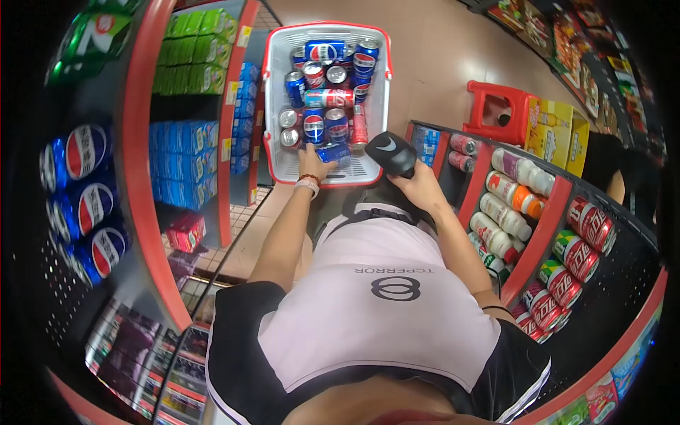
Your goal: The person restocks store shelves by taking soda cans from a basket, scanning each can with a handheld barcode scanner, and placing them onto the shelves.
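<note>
One basket (pixel 285 164), over a dozen cans (pixel 314 127) inside, one black scanner (pixel 389 152), one red stool (pixel 522 117)

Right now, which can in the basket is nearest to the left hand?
The blue can lying on its side at the near end of the basket, against the left hand; the other cans are farther forward.

Bright indoor light, seemingly from overhead. Soft glare on glossy floor (pixel 432 71), upper centre of frame; small highlights on silver tops of cans (pixel 336 74) inside white basket (pixel 381 99). Pale shirt (pixel 375 312) evenly lit, lower centre. Deep shadow between green boxes (pixel 195 53) and blue boxes (pixel 183 163), left. Strong fisheye curve: red shelf upright (pixel 142 163) bows. Corners fade to black. Centre fairly sharp; goods (pixel 528 25) upper right soft, dim.
</note>
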Demonstrator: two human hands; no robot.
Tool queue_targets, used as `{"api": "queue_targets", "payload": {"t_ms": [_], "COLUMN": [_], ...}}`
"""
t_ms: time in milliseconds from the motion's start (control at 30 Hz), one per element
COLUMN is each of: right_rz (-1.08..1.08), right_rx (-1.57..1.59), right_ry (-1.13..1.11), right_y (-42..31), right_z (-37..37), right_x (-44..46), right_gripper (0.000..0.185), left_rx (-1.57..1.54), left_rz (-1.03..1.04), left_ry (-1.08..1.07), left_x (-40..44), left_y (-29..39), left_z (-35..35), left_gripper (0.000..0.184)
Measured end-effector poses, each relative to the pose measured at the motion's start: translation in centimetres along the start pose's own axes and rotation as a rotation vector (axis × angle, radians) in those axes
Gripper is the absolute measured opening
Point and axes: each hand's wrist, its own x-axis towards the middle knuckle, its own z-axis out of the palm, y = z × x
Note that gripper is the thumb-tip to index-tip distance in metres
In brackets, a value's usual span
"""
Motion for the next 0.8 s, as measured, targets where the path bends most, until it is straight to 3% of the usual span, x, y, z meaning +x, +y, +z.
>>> {"api": "queue_targets", "payload": {"t_ms": [133,200,233,333,433,500,567,633,700,800], "right_rz": [-0.109,-0.158,-0.167,-0.197,-0.215,-0.222,-0.228,-0.256,-0.28,-0.289], "right_rx": [-0.029,-0.037,-0.034,-0.016,0.024,0.046,0.014,0.024,0.039,0.044], "right_ry": [-0.082,-0.12,-0.138,-0.19,-0.27,-0.317,-0.317,-0.305,-0.29,-0.287], "right_y": [-1.4,-2.1,-2.2,-3.3,-4.7,-5.4,-5.9,-6.1,-6.4,-6.8], "right_z": [1.2,1.6,1.8,2.1,2.2,2.3,2.2,2.2,2.1,2.0], "right_x": [0.9,1.1,1.3,1.2,1.0,0.9,0.7,0.5,0.3,-0.1], "right_gripper": [0.04,0.043,0.039,0.035,0.033,0.032,0.03,0.032,0.033,0.033], "left_rx": [-0.106,-0.279,-0.282,-0.218,-0.15,-0.202,-0.932,-0.865,-1.179,-1.279], "left_rz": [0.055,0.188,0.182,0.461,0.592,0.598,0.289,0.344,0.213,0.133], "left_ry": [0.158,0.262,0.279,0.618,0.768,0.828,0.704,0.823,0.671,0.595], "left_x": [-3.8,-5.3,-6.1,-7.9,-8.7,-9.1,-9.2,-9.1,-9.7,-10.3], "left_y": [0.2,0.1,0.1,0.1,-0.1,0.7,1.5,1.8,2.6,2.9], "left_z": [-4.6,-6.4,-7.1,-8.3,-8.8,-8.7,-8.5,-9.1,-10.3,-10.8], "left_gripper": [0.072,0.066,0.066,0.066,0.069,0.069,0.069,0.063,0.056,0.05]}}
